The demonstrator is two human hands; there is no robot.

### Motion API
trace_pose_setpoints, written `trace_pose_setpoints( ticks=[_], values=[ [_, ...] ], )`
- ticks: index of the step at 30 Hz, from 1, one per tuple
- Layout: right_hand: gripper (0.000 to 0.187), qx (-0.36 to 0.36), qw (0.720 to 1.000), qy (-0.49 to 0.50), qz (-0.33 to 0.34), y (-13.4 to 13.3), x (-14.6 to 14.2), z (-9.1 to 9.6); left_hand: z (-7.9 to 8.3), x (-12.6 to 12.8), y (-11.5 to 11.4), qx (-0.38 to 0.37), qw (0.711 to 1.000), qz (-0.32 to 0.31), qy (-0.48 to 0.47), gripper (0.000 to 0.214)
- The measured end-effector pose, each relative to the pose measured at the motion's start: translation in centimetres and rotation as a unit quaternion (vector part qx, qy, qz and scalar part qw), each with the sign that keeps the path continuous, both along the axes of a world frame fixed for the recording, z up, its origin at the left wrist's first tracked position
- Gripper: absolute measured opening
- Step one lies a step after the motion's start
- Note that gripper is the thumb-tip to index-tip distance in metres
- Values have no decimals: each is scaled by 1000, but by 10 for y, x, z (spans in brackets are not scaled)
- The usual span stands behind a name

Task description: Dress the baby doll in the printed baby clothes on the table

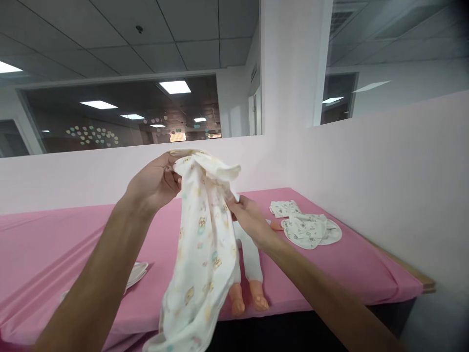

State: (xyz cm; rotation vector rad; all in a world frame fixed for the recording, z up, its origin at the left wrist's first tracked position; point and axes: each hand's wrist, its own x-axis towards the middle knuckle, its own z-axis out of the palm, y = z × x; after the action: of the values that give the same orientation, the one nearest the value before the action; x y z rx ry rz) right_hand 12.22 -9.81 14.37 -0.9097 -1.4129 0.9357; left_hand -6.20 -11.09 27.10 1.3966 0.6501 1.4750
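One pink sheet (73, 234) | left hand (156, 180), right hand (252, 219): fingers (172, 179) gripping one printed garment (205, 239) | probably one doll (252, 266)

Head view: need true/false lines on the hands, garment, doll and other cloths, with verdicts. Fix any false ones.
1. The left hand and right hand both hold the printed white garment. True.
2. The doll lies on the pink sheet with its feet toward the near edge. True.
3. The garment is spread flat on the sheet. False: it hangs down from the raised hands.
4. The cloths on the right are solid blue. False: the cloths on the right are white with a printed pattern.
5. A white item is partly hidden by the left forearm. True.
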Motion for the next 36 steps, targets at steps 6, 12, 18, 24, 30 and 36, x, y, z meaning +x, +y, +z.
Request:
trace_pose_setpoints(
  ticks=[6, 12, 18, 24, 30, 36],
  values=[
    [23, 122, 982, 2, -145, -33, 6, 7, -13, 13, 15, -14, 992, 67, -110, 14],
    [37, 176, 973, -136, -62, -38, -20, 6, -31, 45, 21, 20, 986, 102, -133, 35],
    [38, 123, 984, -53, -119, 8, -13, 6, -35, 49, 5, 37, 998, 24, -43, 44],
    [15, 197, 959, -66, -194, -7, 4, 11, -39, 43, -6, 106, 982, 83, 136, 56],
    [19, 202, 958, -162, -123, -31, -14, 14, -52, 52, -6, 259, 854, 231, 388, 45],
    [27, 157, 964, -140, -164, -6, -12, 5, -61, 49, 2, 320, 740, 338, 486, 29]
  ],
)
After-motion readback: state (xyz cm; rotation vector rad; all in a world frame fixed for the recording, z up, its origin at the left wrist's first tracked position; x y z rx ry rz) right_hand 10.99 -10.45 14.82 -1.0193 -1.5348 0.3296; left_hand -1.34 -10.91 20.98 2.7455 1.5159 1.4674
